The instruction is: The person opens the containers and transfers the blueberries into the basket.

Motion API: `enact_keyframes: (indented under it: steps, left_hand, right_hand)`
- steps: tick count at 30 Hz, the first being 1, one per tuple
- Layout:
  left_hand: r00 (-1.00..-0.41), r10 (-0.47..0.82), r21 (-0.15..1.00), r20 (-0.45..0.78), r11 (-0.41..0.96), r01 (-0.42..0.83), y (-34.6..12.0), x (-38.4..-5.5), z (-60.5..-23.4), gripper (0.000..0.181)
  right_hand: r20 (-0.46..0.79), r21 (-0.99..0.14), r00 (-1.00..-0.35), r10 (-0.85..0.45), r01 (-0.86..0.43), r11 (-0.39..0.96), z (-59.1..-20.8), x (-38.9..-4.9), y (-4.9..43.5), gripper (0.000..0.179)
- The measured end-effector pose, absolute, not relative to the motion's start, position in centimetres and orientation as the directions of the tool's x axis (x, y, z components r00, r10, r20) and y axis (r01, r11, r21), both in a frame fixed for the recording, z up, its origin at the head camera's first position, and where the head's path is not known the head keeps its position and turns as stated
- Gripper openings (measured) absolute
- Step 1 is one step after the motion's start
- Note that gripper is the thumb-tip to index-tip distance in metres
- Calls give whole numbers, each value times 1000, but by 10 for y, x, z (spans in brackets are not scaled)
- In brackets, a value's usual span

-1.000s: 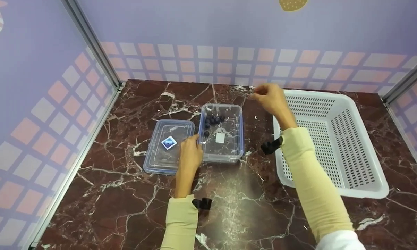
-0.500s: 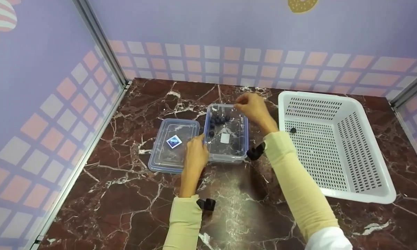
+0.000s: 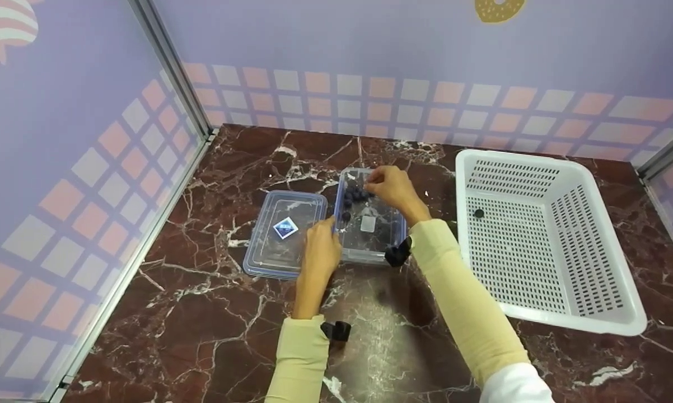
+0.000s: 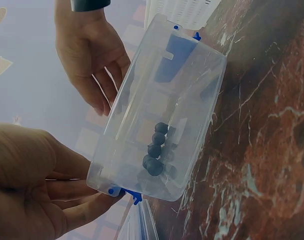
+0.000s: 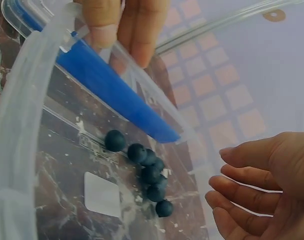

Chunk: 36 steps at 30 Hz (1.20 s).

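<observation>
A clear plastic food container [image 3: 367, 254] with blue side clips holds several dark blue blueberries [image 5: 150, 175], gathered toward its far left part. My left hand [image 3: 321, 249] grips the container's left wall, thumb over the rim and fingers [image 5: 141, 40] on the outside, as the right wrist view shows. Over the container's far right part is my right hand [image 3: 395, 190]; its fingers are bent, spread apart and hold nothing, and they point down toward the berries. One single blueberry [image 3: 478, 213] lies on the floor of the white plastic basket [image 3: 636, 313].
The container's clear lid [image 3: 263, 263], with a blue label, lies flat at the left beside the container. The large perforated basket stands to the right on a dark red marbled table [image 3: 202, 336]. Patterned walls [image 3: 336, 45] bound the back and sides.
My right hand has moved left from the basket's near-left rim to above the container, then lower over it. A blueberry now shows in the basket. My left hand keeps its hold on the container.
</observation>
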<state>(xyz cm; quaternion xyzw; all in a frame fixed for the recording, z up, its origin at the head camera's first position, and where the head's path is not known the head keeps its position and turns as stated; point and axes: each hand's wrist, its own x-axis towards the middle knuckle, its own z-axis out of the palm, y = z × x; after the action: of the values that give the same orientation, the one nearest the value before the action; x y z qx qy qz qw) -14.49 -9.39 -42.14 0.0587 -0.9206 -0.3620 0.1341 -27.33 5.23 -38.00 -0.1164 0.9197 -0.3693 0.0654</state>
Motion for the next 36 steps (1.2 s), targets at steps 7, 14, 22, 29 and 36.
enact_keyframes:
  steps: [7,14,22,29,36]
  left_hand:
    - [-959,-197,682,205,731,-4,-93,-144,-419,36]
    - [-956,-186,683,226,730,20,-93,-145,-418,36]
    - [-957,-185,669,225,743,14,-94,-148,-418,36]
    - [-954,-188,673,233,739,19,-95,-146,-421,36]
    - [-956,-182,677,229,736,22,-95,-144,-422,34]
  right_hand:
    - [-31,-688,-957,-287,-188,701,-390,-272,43,21]
    - [-64,-678,-956,-287,-169,715,-396,-267,34,19]
    - [-77,-615,-952,-295,-188,766,-405,-262,24,20]
    - [-133,-556,-944,-303,-182,811,-415,-260,17,22]
    - [-163,-555,-936,-311,-173,813,-421,-257,14,19]
